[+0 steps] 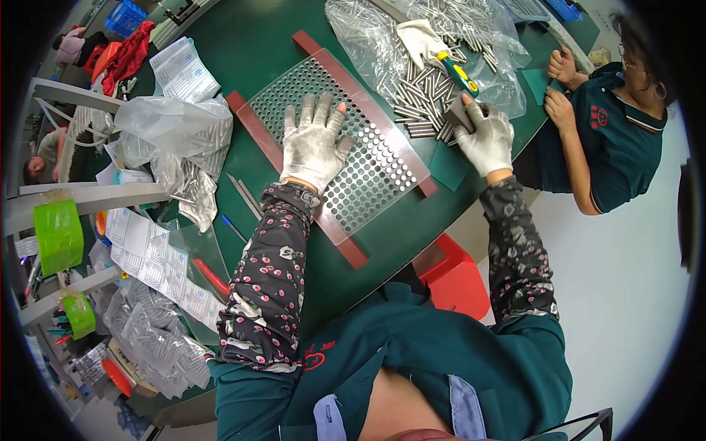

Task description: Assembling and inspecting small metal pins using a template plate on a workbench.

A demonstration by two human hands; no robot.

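My left hand (315, 141), in a grey work glove, lies flat with fingers spread on a perforated metal tray (368, 176) framed by dark red bars. My right hand (487, 138), also gloved, grips a small dark flat piece (458, 115) at the edge of a pile of short metal rods (423, 92). The rods lie on a clear plastic sheet (368, 44) just beyond the tray. A white glove (419, 38) and a tool with a green and yellow handle (460, 73) rest on the rods.
A co-worker in a dark green shirt (618, 140) sits at the right with both hands on the green table (257, 51). Plastic bags of parts (176, 132), papers (151, 264), a red stool (456, 275) and green tape rolls (57, 235) surround me.
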